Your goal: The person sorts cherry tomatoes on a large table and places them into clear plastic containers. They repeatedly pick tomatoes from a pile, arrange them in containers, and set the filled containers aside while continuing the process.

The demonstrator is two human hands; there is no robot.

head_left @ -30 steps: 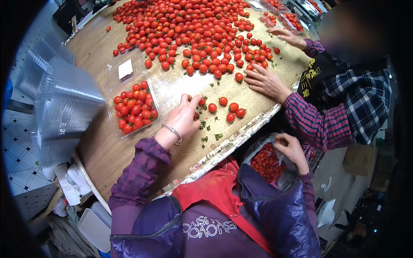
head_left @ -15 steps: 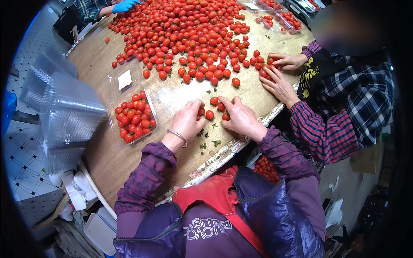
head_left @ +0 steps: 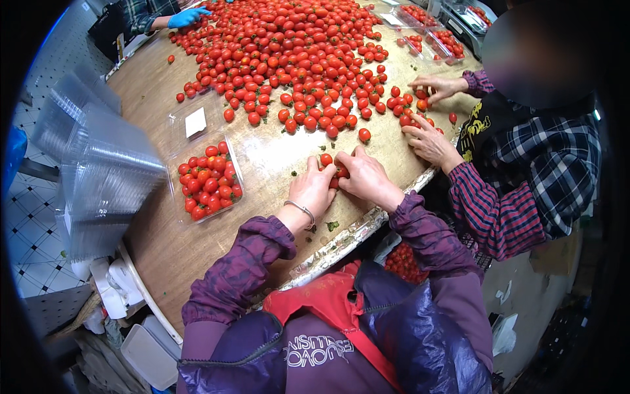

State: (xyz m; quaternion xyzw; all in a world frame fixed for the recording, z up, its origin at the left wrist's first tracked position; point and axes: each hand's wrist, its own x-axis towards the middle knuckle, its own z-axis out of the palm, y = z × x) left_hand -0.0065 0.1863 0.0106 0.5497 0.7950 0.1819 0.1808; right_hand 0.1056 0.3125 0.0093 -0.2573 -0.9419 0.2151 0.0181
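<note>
My left hand and my right hand have come together on the wooden table near its front edge. A few red cherry tomatoes sit between them. The fingers of both hands are curled in around these tomatoes, partly hiding them. A bracelet circles my left wrist. Left of my hands stands an open clear plastic box filled with cherry tomatoes, its lid folded back with a white label on it. Green leafy scraps lie just below my hands.
A big heap of cherry tomatoes covers the far table. Stacked empty clear boxes stand at the left edge. On the right, a co-worker's bare hands handle tomatoes. A blue-gloved hand touches the heap at far left. Filled boxes sit at far right.
My left hand has moved right, and both hands have closed in on the loose tomatoes between them. The co-worker's hands at right have spread apart, uncovering tomatoes.
</note>
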